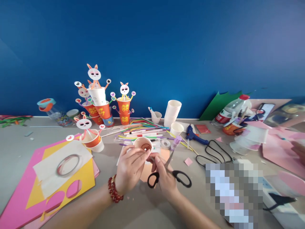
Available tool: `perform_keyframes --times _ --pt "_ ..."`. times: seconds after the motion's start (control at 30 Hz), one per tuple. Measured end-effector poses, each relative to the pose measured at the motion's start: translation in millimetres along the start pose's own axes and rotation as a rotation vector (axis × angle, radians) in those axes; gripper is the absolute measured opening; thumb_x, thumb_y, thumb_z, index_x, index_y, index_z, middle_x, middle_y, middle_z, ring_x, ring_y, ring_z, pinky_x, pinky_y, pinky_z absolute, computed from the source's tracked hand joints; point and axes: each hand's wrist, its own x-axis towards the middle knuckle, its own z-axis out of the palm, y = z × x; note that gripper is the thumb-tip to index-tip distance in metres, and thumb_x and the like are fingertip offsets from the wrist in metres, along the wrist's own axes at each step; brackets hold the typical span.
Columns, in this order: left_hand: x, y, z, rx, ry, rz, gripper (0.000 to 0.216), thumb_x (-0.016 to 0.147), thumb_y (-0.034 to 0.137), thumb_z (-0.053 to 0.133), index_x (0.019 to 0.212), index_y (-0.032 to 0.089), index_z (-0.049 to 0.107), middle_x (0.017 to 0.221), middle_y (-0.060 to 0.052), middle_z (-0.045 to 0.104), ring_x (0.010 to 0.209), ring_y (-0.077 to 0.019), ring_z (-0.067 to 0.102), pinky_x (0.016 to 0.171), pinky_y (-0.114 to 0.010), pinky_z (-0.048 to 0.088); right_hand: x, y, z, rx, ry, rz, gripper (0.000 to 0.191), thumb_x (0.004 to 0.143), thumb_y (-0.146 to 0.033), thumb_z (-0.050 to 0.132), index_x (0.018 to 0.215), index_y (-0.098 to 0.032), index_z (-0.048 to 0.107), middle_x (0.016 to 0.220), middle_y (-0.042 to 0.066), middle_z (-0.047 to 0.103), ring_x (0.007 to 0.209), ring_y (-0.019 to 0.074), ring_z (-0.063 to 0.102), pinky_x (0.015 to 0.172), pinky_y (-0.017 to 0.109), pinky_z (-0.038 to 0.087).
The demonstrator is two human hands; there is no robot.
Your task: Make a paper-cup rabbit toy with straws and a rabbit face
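My left hand (132, 167), with a red bead bracelet at the wrist, is wrapped round a paper cup (143, 143) tilted so that its open mouth shows. Inside the cup a small hole lets light through. Black-handled scissors (182, 178) with spread blades are in my right hand (165, 178), close against the cup's lower side. One blade points up and away; the other is partly hidden by my fingers and the cup. Beneath the hands lies a piece of orange paper (165, 155).
Paper cups with rabbit faces (84, 124) stand at the left and back. Behind my hands lie several pens and pipe cleaners (133, 131). A blue glue gun (196, 137) with a black cord, stacked white cups (172, 113) and a bottle (230, 109) are further right. Tape (68, 164) rests on coloured paper.
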Motion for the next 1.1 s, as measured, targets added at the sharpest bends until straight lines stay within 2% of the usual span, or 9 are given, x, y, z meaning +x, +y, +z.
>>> perform_keyframes --times 0.23,0.33,0.4,0.5,0.6,0.67,0.8,0.93,1.1 --pt "11.1 -0.6 0.7 -0.012 -0.096 -0.101 0.029 0.092 0.009 0.055 0.115 0.023 0.065 0.094 -0.001 0.077 0.09 -0.0188 0.068 0.091 -0.04 0.042 12.1 -14.7 -17.3 -0.552 -0.09 -0.475 0.023 0.098 -0.019 0.043 0.088 -0.022 0.063 0.095 0.009 0.068 0.088 0.0218 0.063 0.076 0.033 0.051" --pt "16.6 1.1 -2.4 0.014 -0.113 -0.103 0.025 0.092 0.011 0.054 0.109 0.023 0.068 0.092 -0.001 0.078 0.088 -0.0191 0.068 0.09 -0.04 0.042 14.8 -20.5 -18.1 -0.659 -0.091 -0.562 0.022 0.096 -0.016 0.046 0.08 -0.022 0.061 0.096 0.01 0.07 0.087 0.0226 0.063 0.073 0.033 0.051" --pt "20.2 3.4 -3.8 0.021 -0.091 -0.099 0.026 0.092 0.01 0.055 0.11 0.023 0.068 0.092 -0.001 0.078 0.089 -0.0191 0.068 0.09 -0.04 0.043 14.7 -24.6 -15.2 -0.583 -0.053 -0.487 0.023 0.096 -0.021 0.046 0.08 -0.022 0.062 0.094 0.01 0.069 0.083 0.022 0.063 0.07 0.032 0.051" --pt "24.7 6.0 -3.5 0.047 -0.022 -0.064 0.032 0.091 0.007 0.054 0.116 0.022 0.065 0.094 -0.002 0.078 0.091 -0.0189 0.068 0.091 -0.041 0.042 13.9 -30.5 -5.5 -0.248 0.042 -0.18 0.028 0.098 -0.033 0.044 0.085 -0.022 0.065 0.082 0.005 0.067 0.069 0.0184 0.061 0.063 0.03 0.05" --pt "28.2 5.4 -2.0 0.097 0.049 -0.009 0.035 0.09 0.006 0.054 0.12 0.021 0.063 0.092 -0.002 0.078 0.093 -0.0202 0.069 0.095 -0.043 0.04 16.1 -34.1 5.8 0.134 0.135 0.133 0.04 0.097 -0.044 0.045 0.069 -0.022 0.061 0.069 0.002 0.062 0.069 0.0182 0.063 0.066 0.029 0.051" --pt "30.3 3.1 -1.8 0.104 0.068 -0.005 0.035 0.09 0.006 0.054 0.121 0.02 0.063 0.093 -0.003 0.078 0.094 -0.0209 0.069 0.097 -0.044 0.039 20.4 -34.8 9.5 0.233 0.15 0.204 0.044 0.096 -0.047 0.046 0.062 -0.021 0.056 0.069 0.002 0.062 0.074 0.0191 0.063 0.07 0.03 0.051" --pt "34.8 -4.9 -5.2 0.047 0.052 -0.105 0.029 0.091 0.008 0.054 0.113 0.022 0.068 0.092 -0.003 0.078 0.09 -0.0195 0.069 0.096 -0.043 0.041 34.2 -33.8 1.8 -0.09 0.038 -0.087 0.034 0.098 -0.042 0.044 0.082 -0.022 0.066 0.08 0.003 0.063 0.065 0.0174 0.058 0.064 0.03 0.048" --pt "37.6 -14.2 -9.9 -0.004 0.004 -0.184 0.022 0.093 0.015 0.054 0.106 0.023 0.071 0.088 -0.002 0.078 0.083 -0.0194 0.069 0.088 -0.04 0.045 47.2 -35.5 -9.8 -0.445 -0.124 -0.402 0.029 0.098 -0.032 0.045 0.077 -0.022 0.063 0.091 0.008 0.066 0.086 0.023 0.061 0.079 0.037 0.047" --pt "36.4 -19.1 -9.0 0.05 0.058 -0.145 0.027 0.093 0.012 0.053 0.112 0.024 0.068 0.092 -0.003 0.078 0.085 -0.0182 0.07 0.092 -0.04 0.044 52.5 -40.5 2.5 -0.254 -0.059 -0.259 0.034 0.098 -0.038 0.045 0.071 -0.022 0.058 0.075 0.005 0.061 0.071 0.0199 0.058 0.07 0.034 0.047"
